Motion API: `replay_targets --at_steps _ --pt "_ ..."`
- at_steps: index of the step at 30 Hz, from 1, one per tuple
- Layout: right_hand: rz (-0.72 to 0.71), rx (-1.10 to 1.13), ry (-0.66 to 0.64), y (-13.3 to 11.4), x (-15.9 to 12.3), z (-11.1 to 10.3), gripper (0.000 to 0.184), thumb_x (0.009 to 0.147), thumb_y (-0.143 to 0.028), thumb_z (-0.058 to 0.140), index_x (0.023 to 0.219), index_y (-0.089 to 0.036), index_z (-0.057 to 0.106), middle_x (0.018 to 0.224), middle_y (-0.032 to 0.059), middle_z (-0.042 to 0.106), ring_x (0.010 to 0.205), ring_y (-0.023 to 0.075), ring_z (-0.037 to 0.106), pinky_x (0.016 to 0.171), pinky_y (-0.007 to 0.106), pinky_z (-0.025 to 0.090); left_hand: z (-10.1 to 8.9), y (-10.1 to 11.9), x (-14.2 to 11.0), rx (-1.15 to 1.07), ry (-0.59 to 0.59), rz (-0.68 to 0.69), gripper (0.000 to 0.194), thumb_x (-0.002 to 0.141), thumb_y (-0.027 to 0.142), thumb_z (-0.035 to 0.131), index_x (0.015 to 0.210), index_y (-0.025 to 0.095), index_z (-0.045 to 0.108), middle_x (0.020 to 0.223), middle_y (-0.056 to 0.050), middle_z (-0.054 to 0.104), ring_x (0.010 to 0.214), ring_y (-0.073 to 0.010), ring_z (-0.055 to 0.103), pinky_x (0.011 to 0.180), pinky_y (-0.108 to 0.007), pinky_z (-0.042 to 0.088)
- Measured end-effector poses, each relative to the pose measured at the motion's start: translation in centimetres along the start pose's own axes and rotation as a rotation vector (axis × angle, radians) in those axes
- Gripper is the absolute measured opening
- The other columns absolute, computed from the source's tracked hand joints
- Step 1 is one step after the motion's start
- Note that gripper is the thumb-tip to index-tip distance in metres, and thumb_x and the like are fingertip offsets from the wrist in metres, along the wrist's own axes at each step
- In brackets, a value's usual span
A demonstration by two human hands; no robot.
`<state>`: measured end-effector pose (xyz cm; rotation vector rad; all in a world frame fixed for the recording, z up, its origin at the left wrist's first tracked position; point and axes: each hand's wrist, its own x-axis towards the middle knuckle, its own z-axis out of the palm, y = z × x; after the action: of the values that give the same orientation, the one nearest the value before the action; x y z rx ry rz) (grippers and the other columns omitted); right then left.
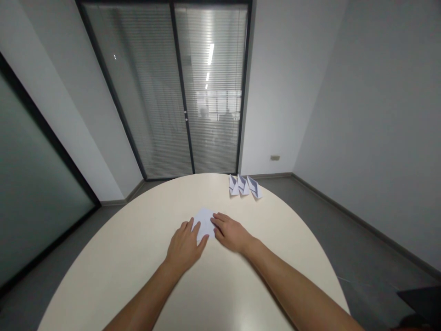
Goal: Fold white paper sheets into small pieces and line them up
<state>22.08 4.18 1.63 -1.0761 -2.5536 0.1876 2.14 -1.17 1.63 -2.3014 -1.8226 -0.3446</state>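
A small white sheet of folded paper (205,221) lies flat on the round table, its top corner pointing away from me. My left hand (186,241) rests on its left and lower edge, fingers spread and thumb apart. From the other side my right hand (230,231) touches the right edge with its fingertips, the fingers stretched forward and close together. Neither hand grips the paper. Beyond my right hand, at the far edge, stand three folded white paper pieces (243,185) in a row.
The pale round table (131,257) fills the lower view, its curved edge dropping to a grey floor (303,193). Behind it is a glass partition with blinds (158,101). A wall socket (274,157) sits low on the wall. A dark object (422,301) is at the lower right.
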Motion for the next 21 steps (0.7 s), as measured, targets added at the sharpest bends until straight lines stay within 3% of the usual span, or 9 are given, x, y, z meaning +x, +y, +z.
replay_targets --at_steps 7,21 --pt "-0.022 0.069 -0.105 0.26 -0.46 -0.04 0.072 0.096 -0.058 0.046 0.151 -0.012 0.042 0.158 0.0186 0.033 0.148 0.0359 0.029 0.121 0.052 0.025 0.25 -0.12 -0.1 -0.053 -0.018 0.032 0.051 0.099 0.042 0.045 0.136 0.01 0.058 0.145 -0.021 0.054 0.133 -0.0327 0.051 0.109 -0.046 0.042" --pt "-0.017 0.083 -0.133 0.32 -0.47 -0.42 0.07 0.095 -0.058 0.048 0.153 -0.019 0.042 0.16 0.0158 0.029 0.149 0.0361 0.025 0.12 0.053 0.024 0.67 -0.29 0.17 -0.12 -0.036 -0.012 0.048 0.098 0.038 0.044 0.137 0.012 0.057 0.148 -0.017 0.053 0.138 -0.0287 0.047 0.114 -0.042 0.039"
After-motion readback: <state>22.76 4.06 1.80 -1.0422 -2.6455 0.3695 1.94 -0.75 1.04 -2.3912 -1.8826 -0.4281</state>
